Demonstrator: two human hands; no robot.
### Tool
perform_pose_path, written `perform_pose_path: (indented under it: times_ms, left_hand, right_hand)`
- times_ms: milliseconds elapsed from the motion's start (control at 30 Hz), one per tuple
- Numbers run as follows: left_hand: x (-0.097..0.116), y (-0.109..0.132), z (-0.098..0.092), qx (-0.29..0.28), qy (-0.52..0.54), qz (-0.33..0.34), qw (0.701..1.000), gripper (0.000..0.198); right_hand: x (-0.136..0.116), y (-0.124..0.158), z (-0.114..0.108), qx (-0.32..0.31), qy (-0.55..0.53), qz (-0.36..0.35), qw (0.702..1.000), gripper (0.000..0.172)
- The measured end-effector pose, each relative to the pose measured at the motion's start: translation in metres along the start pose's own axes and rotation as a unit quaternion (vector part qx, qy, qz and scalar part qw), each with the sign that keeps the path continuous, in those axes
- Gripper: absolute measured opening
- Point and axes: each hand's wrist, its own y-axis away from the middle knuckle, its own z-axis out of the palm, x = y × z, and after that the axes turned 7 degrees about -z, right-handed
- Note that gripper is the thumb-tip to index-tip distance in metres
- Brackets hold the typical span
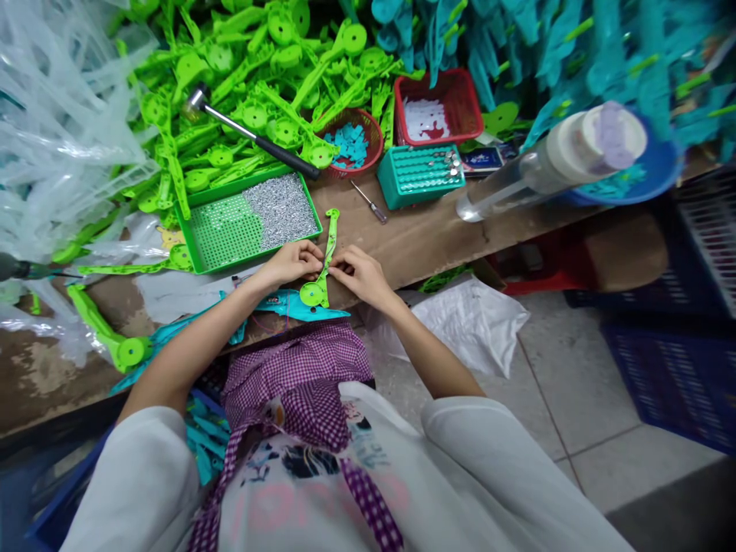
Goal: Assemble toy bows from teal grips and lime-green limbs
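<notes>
A long green plastic part (327,253) with a round end lies on the wooden bench (414,238), pointing away from me. My left hand (296,262) pinches its left side near the middle, fingers closed. My right hand (359,274) pinches the other side, fingers closed too. A teal plastic part (299,305) lies just below the green one at the bench's front edge.
A green tray (224,230) of small silver screws sits behind my hands, with a hammer (253,134) on a heap of green parts (258,61). Also nearby: a screwdriver (368,203), a teal box (419,175), two red baskets (454,92), a clear bottle (552,165), teal parts (517,38).
</notes>
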Motion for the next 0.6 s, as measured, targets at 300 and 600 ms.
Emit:
perform_pose_path:
  times_ms: [300,600]
  left_hand:
    - [-0.011,0.003,0.003,0.074,-0.147,0.067,0.984,0.015]
    - [-0.015,0.02,0.018,0.163,-0.322,0.17,0.917,0.013]
  right_hand:
    - [-0.003,-0.002,-0.002,-0.011,0.032,0.005,0.999,0.023]
    - [-0.005,-0.006,-0.008,-0.064,0.08,0.004,0.995,0.02]
